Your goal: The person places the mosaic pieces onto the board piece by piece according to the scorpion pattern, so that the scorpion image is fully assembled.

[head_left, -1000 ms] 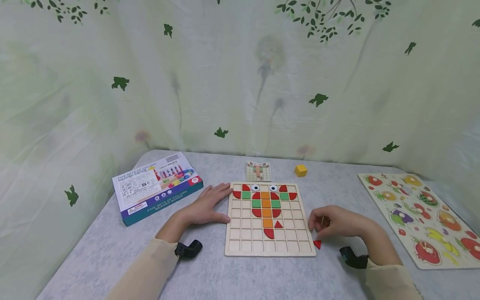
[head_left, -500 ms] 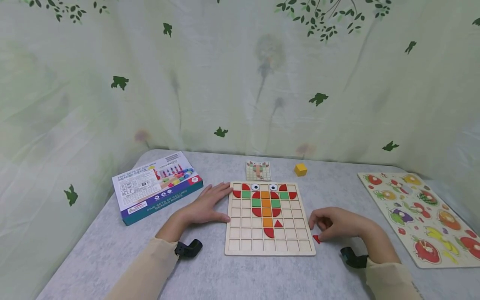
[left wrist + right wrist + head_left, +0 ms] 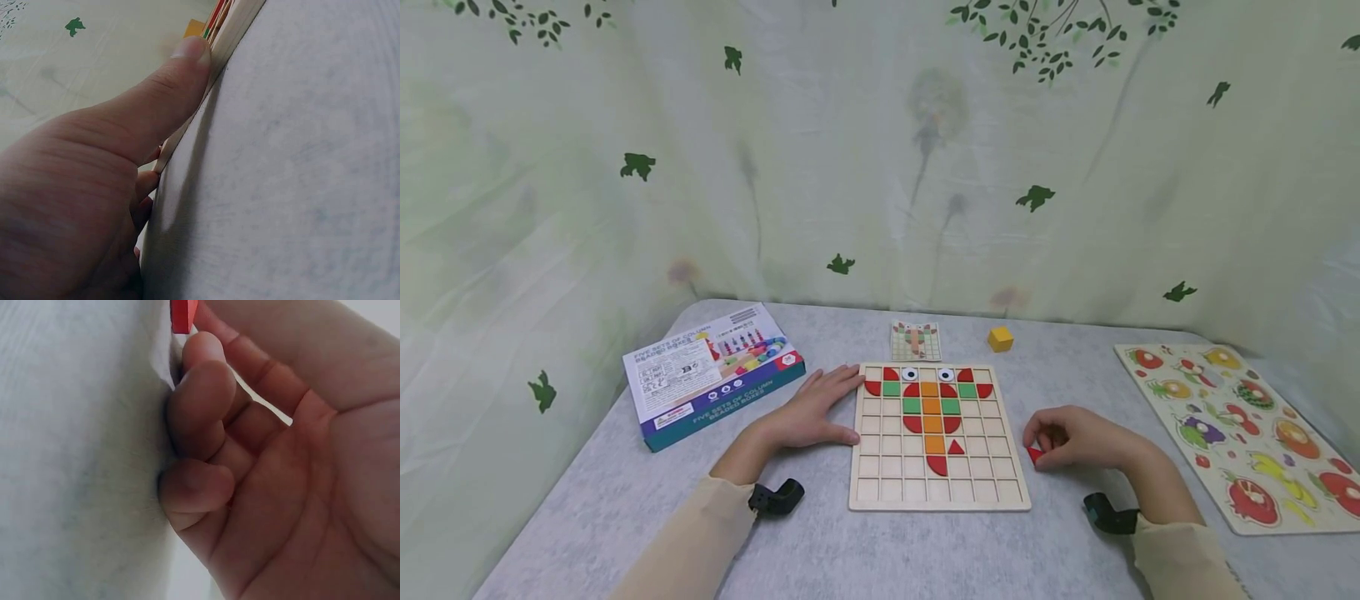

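Note:
A wooden grid board (image 3: 880,492) lies mid-table, with red, green and orange pieces and two eye pieces set in its squares. My left hand (image 3: 808,412) rests at the board's left edge, fingers spread and straight; the left wrist view shows its thumb (image 3: 187,69) against the rim. Right of the board, my right hand (image 3: 1078,437) pinches a small red triangle piece (image 3: 1035,455) between thumb and finger, close over the table. In the right wrist view this red piece (image 3: 183,314) shows at the top, the other fingers curled beneath. Another red triangle (image 3: 955,447) sits on the board.
A patterned picture card (image 3: 916,342) lies behind the board, with a yellow cube (image 3: 1000,339) to its right. A boxed toy set (image 3: 711,375) stands at the left. A fruit puzzle board (image 3: 1247,433) lies at the right. A printed curtain hangs behind.
My right hand has taken hold of the red triangle from the table beside the board and shifted slightly away with it. My left hand has stayed in place.

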The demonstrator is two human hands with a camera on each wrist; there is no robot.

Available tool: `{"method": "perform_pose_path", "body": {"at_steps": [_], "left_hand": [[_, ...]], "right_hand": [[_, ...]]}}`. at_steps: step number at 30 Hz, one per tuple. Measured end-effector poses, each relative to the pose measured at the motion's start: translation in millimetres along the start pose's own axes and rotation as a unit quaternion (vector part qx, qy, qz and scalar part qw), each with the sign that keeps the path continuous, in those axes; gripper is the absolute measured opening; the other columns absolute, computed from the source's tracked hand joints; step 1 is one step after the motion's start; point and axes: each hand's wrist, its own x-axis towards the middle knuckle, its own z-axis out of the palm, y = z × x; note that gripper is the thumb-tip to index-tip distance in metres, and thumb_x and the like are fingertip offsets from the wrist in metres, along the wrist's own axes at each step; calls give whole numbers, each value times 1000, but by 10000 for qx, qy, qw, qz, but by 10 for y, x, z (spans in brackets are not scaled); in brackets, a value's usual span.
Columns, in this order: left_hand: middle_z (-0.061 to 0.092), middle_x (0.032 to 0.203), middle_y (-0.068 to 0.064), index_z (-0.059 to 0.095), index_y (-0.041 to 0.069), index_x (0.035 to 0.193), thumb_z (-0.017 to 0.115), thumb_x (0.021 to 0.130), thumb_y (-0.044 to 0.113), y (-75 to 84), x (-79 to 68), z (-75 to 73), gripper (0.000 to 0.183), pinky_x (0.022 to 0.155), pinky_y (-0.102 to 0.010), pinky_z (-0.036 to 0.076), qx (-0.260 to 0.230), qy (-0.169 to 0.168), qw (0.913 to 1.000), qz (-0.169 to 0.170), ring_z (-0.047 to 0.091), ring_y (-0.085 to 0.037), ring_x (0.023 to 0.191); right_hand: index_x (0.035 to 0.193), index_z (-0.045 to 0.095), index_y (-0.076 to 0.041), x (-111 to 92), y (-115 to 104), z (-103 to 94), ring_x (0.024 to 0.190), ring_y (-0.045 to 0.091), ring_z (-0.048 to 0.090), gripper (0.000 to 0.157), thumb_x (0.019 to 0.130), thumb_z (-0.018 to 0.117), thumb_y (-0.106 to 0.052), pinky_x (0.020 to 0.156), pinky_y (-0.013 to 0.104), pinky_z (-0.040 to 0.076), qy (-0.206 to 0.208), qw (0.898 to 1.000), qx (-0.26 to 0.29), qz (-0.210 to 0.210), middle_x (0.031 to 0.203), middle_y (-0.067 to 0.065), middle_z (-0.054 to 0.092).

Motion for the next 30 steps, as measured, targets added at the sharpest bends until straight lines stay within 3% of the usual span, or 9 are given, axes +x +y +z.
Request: {"method": "perform_pose_path", "body": {"at_steps": [8, 16, 30], "left_hand": [[19, 169, -4, 29, 18, 159, 76, 81, 56, 0, -2, 5, 98, 128, -55, -1, 31, 24, 10000, 24, 9, -30, 158], [19, 169, -5, 29, 17, 159, 77, 81, 55, 15, -8, -4, 98, 128, -55, 0, 49, 40, 10000, 62, 10, -30, 158], [21, 168, -7, 31, 15, 158, 77, 82, 52, 43, -13, -15, 97, 127, -56, 0, 8, 82, 9999, 103, 11, -32, 157]], "right_hand": [[94, 67, -14, 12, -24, 27, 72, 13, 52, 16, 84, 78, -19, 60, 22, 42, 144, 9998, -137, -14, 75, -2, 55], [96, 65, -16, 24, -136, 49, 83, 18, 54, 16, 85, 77, -16, 65, 24, 47, 655, 9976, -175, 109, 91, 0, 62], [101, 68, -20, 136, -528, 246, 87, 18, 57, 17, 87, 77, -17, 71, 22, 52, 702, 9954, -252, -600, 95, -4, 63]]}}
